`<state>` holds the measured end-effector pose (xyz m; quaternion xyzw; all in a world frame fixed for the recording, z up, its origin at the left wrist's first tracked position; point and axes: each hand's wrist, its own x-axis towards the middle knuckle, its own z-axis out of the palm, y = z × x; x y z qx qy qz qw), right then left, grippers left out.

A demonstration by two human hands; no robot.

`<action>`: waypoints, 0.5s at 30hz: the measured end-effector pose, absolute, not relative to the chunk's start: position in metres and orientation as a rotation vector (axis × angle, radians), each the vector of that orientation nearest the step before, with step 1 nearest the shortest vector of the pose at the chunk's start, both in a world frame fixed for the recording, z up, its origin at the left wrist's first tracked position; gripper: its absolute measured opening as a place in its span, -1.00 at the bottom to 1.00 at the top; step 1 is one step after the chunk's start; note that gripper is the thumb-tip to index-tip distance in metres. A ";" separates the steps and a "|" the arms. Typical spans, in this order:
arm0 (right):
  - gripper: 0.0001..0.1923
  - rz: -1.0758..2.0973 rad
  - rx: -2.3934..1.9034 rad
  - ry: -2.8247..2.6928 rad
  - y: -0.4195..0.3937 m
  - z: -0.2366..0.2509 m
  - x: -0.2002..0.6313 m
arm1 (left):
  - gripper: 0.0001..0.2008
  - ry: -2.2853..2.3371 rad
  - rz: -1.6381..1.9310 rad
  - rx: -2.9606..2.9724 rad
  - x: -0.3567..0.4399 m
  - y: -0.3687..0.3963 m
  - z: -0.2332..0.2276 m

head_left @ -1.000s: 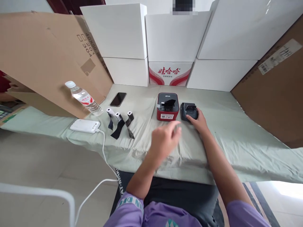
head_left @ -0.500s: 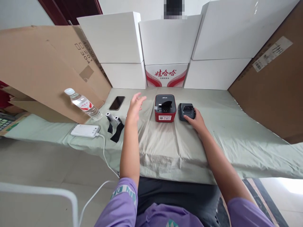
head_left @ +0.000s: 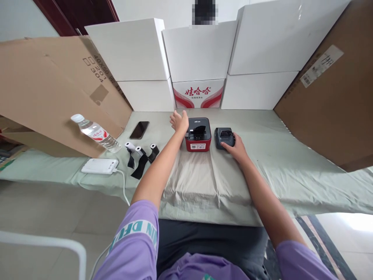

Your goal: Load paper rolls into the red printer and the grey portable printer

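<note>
Left hand: my left hand (head_left: 180, 121) rests against the upper left corner of the red printer (head_left: 198, 134), fingers loosely curled, gripping nothing that I can see.
Right hand: my right hand (head_left: 235, 146) lies on the front right of the small black printer (head_left: 223, 137), fingers bent over its edge; I cannot tell whether it grips or only rests.
Printers: both stand side by side in the middle of the table, just apart, on the green cloth (head_left: 276, 167).
Open room, right: the cloth is bare from the black printer to the brown carton (head_left: 329, 101) leaning along the right edge.
Open room, front: the cloth between my arms down to the near table edge carries only folds.
Left side: three paper rolls (head_left: 140, 153) with black strips lie near my left forearm; beyond them a phone (head_left: 139, 130), a white power bank (head_left: 100, 166) with its cable (head_left: 124, 186) running off the near edge, and a tilted water bottle (head_left: 96, 133) against the cardboard sheet (head_left: 52, 89).
Back edge: white boxes (head_left: 198, 58) wall off the rear, close behind the red printer.
Hidden: the fingertips of my right hand are hidden against the black printer; the red printer's label is too small to read.
Cut off: the brown carton and the cardboard sheet run out of view.
</note>
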<state>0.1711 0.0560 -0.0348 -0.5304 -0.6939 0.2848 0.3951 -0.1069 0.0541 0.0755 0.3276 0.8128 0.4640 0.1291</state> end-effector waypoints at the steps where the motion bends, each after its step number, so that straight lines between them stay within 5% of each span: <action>1: 0.09 0.724 -1.347 -1.760 0.056 -0.035 0.171 | -0.44 2.371 1.361 1.007 -0.107 0.052 0.074; 15: 0.04 0.717 -1.392 -1.772 0.052 -0.030 0.168 | -0.44 2.195 1.237 1.176 -0.107 0.052 0.062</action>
